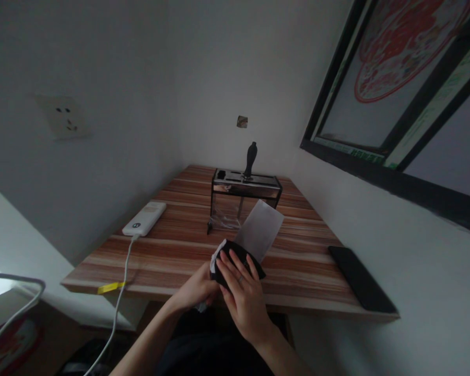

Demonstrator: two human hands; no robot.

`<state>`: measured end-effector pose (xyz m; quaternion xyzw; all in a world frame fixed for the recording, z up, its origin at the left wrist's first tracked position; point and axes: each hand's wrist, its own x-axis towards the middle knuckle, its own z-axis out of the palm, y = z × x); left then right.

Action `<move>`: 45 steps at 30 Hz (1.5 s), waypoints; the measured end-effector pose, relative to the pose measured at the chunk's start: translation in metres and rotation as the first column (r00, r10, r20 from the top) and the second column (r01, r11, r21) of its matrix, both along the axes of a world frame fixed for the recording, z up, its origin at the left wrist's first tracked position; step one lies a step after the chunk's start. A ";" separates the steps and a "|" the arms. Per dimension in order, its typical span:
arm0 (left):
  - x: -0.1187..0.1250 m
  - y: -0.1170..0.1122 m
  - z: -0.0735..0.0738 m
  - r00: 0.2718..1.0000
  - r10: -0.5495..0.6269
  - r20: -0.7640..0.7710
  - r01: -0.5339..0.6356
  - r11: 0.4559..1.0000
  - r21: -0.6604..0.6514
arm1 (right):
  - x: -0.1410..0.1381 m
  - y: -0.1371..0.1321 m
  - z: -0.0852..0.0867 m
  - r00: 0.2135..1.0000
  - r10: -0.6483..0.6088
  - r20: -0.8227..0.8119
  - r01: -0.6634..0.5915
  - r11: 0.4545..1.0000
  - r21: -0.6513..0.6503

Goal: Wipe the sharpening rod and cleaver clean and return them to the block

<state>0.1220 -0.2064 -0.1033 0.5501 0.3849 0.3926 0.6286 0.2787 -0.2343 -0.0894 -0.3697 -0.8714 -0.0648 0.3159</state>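
Left hand (pixel 199 287), on the near side of the clear-sided box (pixel 246 189): fingers curled, closed on the lower left edge of a black piece (pixel 235 250). Right hand (pixel 245 297), also on the near side of the box: fingers extended and spread over the upper face of the black piece, with a ring on one finger; whether this hand grips cannot be told.

The black piece lies between the hands, nearer than the box, and carries a white edge (pixel 216 255) along its left side. A pale flat plate (pixel 260 228) projects from beneath it, slanting away to the right; its far end overlaps the right part of the box in view. Contact with the box cannot be confirmed.

Near and left of the box: yellow strip (pixel 108 288), at the table edge. Near and right of the box: black phone (pixel 360 279), lying flat. Left of the box: white power bank (pixel 144 218), with a white cable (pixel 123 277) plugged into its near end.

The box stands on the striped wooden table (pixel 297 256); a black handle (pixel 250 159) rises from its top. Beyond the box, above it: small wall patch (pixel 242 121).
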 end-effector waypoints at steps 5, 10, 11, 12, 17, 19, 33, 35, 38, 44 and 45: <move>0.000 0.001 -0.002 1.000 0.007 0.005 -0.007 1.000 0.002 | 0.002 0.001 -0.002 0.998 0.030 -0.047 -0.029 1.000 0.004; -0.001 0.001 -0.001 0.999 -0.045 0.017 0.044 0.999 0.012 | 0.005 0.001 -0.007 0.999 0.035 -0.035 -0.035 0.999 0.014; -0.001 0.002 -0.001 0.998 -0.055 0.010 0.055 0.998 0.019 | 0.006 0.001 -0.008 0.999 0.034 -0.025 -0.034 0.999 0.012; -0.001 0.002 -0.001 0.998 -0.062 0.004 0.062 0.998 0.026 | 0.006 0.002 -0.007 0.999 0.035 -0.013 -0.035 0.999 0.012; 0.000 0.005 0.000 0.998 -0.064 -0.003 0.064 0.997 0.035 | 0.012 0.009 -0.001 0.999 0.036 0.035 -0.038 0.999 0.033; 0.000 0.004 0.002 0.998 -0.062 -0.015 0.062 0.998 0.031 | 0.015 0.014 0.003 0.999 0.014 0.039 -0.016 0.999 0.044; -0.001 0.002 0.011 0.992 -0.113 -0.050 0.116 0.992 0.055 | 0.039 0.062 0.035 0.994 -0.082 -0.065 0.088 0.991 0.096; 0.000 0.002 0.011 0.992 -0.112 -0.053 0.115 0.992 0.058 | 0.042 0.068 0.040 0.992 -0.097 -0.080 0.104 0.990 0.094; -0.001 0.002 0.010 0.992 -0.114 -0.049 0.117 0.992 0.054 | 0.047 0.077 0.046 0.988 -0.115 -0.105 0.126 0.986 0.105; -0.002 0.002 0.008 0.991 -0.124 -0.056 0.127 0.991 0.046 | 0.054 0.091 0.055 0.979 -0.156 -0.134 0.173 0.976 0.130; -0.003 0.002 0.008 0.990 -0.128 -0.059 0.131 0.990 0.047 | 0.055 0.092 0.057 0.976 -0.162 -0.143 0.181 0.974 0.137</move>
